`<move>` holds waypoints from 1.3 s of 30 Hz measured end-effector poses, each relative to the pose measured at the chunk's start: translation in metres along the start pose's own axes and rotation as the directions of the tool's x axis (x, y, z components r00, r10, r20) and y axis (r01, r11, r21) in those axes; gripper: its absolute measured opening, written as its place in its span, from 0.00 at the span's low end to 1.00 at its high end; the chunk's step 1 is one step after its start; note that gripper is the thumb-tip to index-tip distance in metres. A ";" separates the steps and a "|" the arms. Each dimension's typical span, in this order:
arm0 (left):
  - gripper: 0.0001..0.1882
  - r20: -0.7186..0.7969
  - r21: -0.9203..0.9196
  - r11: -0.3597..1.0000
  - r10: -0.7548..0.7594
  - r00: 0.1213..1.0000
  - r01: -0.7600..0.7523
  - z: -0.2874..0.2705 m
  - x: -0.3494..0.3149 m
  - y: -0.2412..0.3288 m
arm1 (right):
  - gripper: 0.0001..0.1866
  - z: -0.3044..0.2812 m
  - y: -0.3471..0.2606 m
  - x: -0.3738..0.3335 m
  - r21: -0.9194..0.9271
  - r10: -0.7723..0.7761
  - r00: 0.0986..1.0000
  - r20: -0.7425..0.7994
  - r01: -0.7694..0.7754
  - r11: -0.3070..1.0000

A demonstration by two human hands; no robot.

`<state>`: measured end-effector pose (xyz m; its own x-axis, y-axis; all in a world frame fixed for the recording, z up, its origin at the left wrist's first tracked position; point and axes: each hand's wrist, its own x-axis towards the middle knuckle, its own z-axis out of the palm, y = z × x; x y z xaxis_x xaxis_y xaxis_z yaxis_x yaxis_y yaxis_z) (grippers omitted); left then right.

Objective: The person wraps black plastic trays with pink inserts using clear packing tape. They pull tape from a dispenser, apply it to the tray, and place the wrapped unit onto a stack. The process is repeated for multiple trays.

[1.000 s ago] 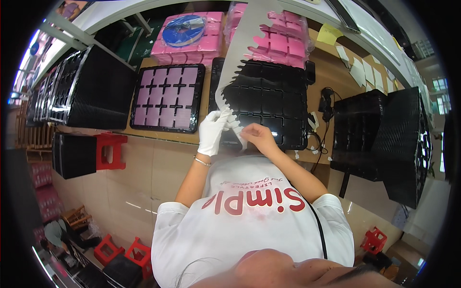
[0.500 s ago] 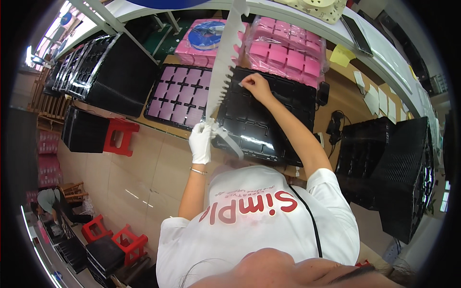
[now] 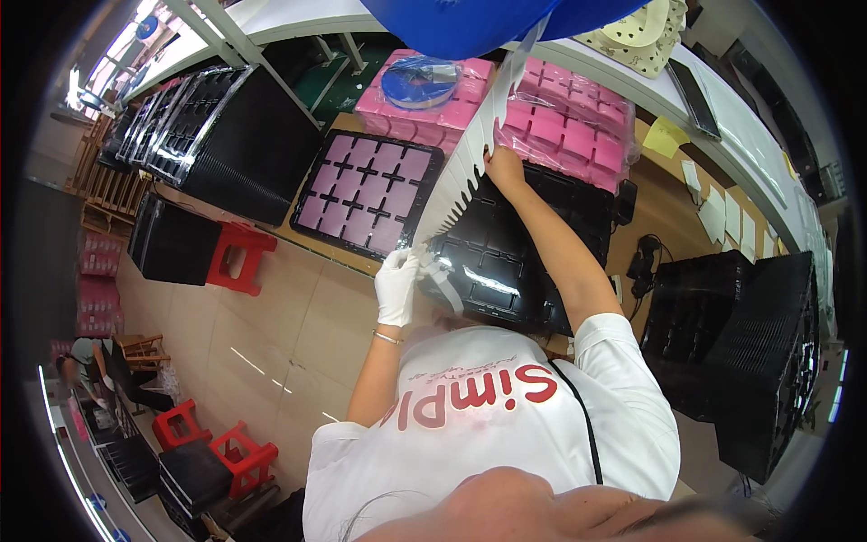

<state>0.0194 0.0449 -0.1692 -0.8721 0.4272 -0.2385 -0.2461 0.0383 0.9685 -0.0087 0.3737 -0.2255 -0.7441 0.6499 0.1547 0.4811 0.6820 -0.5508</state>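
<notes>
A long whitish strip (image 3: 454, 183) with a comb-like row of small tabs along one edge hangs slantwise from under a large blue disc (image 3: 470, 27). My left hand (image 3: 395, 291), in a white glove, is closed on the strip's lower part, and a loose tail curls beyond it. My bare right hand (image 3: 506, 170) is at the tabbed edge farther up, fingers bent together; their tips are partly behind the strip, so what they pinch is hidden. Below both lies a shiny black moulded tray (image 3: 506, 257). Left of the strip sits another black tray with mauve squares (image 3: 366, 194).
Wrapped pink blocks (image 3: 569, 126) stand behind the trays, with a blue reel (image 3: 418, 83) on the left ones. Stacked black trays (image 3: 244, 149) rise at left, others (image 3: 759, 334) at right. A red stool (image 3: 242, 257) stands on the floor; a person (image 3: 113, 370) bends far left.
My right hand has moved from above the black tray, where it pinched a small pale bit, up to the strip's tabbed edge. The strip now slants more, and the view has shifted.
</notes>
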 end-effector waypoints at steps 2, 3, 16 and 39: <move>0.05 0.012 0.009 1.000 0.004 1.000 -0.004 0.001 0.003 0.001 | 0.07 0.002 0.001 0.000 -0.007 -0.011 0.999 -0.051 0.011 1.000; 0.05 0.021 0.018 1.000 0.007 1.000 -0.007 0.003 0.005 0.002 | 0.06 0.002 0.003 -0.002 -0.011 -0.014 0.997 -0.075 0.013 1.000; 0.07 0.011 0.005 1.000 -0.004 1.000 0.004 -0.002 0.004 -0.002 | 0.07 -0.052 -0.036 -0.158 0.854 -0.053 0.861 0.506 -0.508 -0.111; 0.06 -0.032 0.009 1.000 0.019 0.999 -0.019 -0.027 0.003 -0.005 | 0.06 -0.021 -0.081 -0.216 0.240 -0.150 0.968 0.200 0.100 0.966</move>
<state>0.0063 0.0215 -0.1766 -0.8896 0.3990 -0.2222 -0.2259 0.0385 0.9734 0.1225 0.1849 -0.1971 -0.8855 0.4596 0.0681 0.2788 0.6429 -0.7135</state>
